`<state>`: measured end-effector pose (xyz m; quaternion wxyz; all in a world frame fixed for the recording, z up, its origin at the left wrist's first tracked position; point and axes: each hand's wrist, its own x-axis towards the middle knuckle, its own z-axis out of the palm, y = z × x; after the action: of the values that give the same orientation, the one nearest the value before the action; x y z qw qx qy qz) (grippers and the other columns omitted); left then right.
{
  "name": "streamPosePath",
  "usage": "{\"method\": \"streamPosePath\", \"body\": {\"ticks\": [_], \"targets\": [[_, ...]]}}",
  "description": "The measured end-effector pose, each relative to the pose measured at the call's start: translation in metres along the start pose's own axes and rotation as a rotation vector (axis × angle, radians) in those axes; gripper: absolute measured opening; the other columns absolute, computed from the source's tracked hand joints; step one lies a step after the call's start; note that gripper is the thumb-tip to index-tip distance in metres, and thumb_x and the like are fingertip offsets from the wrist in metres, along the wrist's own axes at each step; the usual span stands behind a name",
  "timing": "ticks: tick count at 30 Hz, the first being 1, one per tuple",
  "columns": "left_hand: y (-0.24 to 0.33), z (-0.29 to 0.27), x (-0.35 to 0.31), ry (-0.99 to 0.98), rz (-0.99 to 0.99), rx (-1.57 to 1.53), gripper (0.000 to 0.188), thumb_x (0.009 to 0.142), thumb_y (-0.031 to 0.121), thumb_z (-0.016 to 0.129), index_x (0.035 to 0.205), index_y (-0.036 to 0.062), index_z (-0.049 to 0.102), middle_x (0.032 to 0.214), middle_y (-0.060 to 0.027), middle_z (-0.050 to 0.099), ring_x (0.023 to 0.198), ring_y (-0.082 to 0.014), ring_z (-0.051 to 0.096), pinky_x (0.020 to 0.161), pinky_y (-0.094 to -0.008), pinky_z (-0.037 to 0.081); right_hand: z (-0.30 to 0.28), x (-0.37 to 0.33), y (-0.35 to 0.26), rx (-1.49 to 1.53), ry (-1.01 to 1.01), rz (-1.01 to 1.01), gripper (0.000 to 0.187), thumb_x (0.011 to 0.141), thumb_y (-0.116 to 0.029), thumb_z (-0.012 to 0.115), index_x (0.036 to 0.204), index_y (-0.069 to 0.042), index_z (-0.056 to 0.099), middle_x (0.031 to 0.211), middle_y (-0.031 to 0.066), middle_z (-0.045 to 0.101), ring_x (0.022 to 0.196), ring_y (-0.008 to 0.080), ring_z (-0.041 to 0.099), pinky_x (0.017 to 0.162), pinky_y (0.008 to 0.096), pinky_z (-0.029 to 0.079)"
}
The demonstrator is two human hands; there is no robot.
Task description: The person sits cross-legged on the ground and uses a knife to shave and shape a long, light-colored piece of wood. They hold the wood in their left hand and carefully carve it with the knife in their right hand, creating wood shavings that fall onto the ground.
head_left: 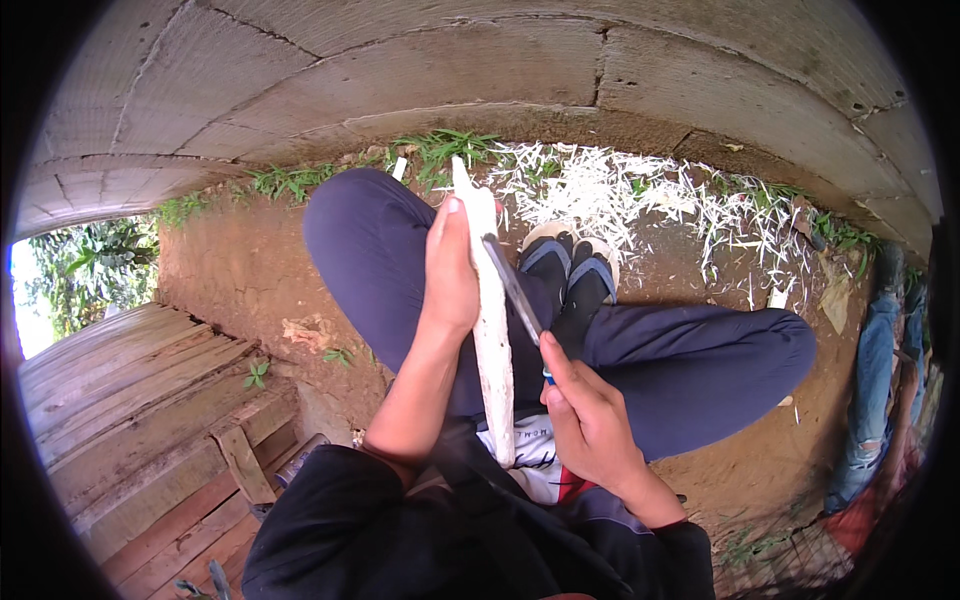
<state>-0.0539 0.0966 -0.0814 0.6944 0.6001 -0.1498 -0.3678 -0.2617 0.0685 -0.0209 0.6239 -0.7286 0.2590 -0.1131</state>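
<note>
A long, pale piece of whittled wood (492,345) lies lengthwise between my thighs, its near end against my shirt and its narrow far end pointing to the wall. Around its upper part my left hand (452,275) is closed, the thumb along the top. My right hand (592,420) grips the handle of a knife (515,290), only a sliver of blue handle showing. The dark blade slants up and to the left, its tip end meeting the wood's right side just beyond my left hand. My fingers hide part of the wood.
White wood shavings (590,190) cover the ground beyond my sandals (570,265). A grey plank wall (450,65) runs across the far side, with grass at its foot. Wooden boards (130,390) stand at the left. Blue jeans (868,390) hang at the right.
</note>
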Motion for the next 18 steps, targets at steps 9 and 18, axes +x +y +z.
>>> {"method": "streamPosePath", "body": {"ticks": [9,18], "targets": [[0.009,0.018,-0.012,-0.005,-0.114,0.032,0.042,0.103,0.038,0.03,0.104,0.004,0.055,0.058,0.0,0.047,0.042,-0.0088,0.043,0.038,-0.0224,0.036,0.002,0.038,0.011,-0.111,0.311,-0.049,0.051,0.091,-0.001,0.051,0.141,-0.004,0.041,0.079,0.0151,0.053,0.067,0.0284,0.055,0.064,0.0338,0.047],[0.024,0.013,-0.006,0.05,-0.116,-0.129,0.043,0.102,0.037,0.031,0.105,0.0027,0.056,0.058,0.0037,0.044,0.038,-0.0058,0.038,0.033,-0.0219,0.032,-0.009,-0.011,0.003,0.033,0.011,0.038,0.047,0.092,-0.002,0.051,0.139,-0.003,0.045,0.079,0.0134,0.055,0.063,0.0214,0.054,0.062,0.0293,0.047]]}}
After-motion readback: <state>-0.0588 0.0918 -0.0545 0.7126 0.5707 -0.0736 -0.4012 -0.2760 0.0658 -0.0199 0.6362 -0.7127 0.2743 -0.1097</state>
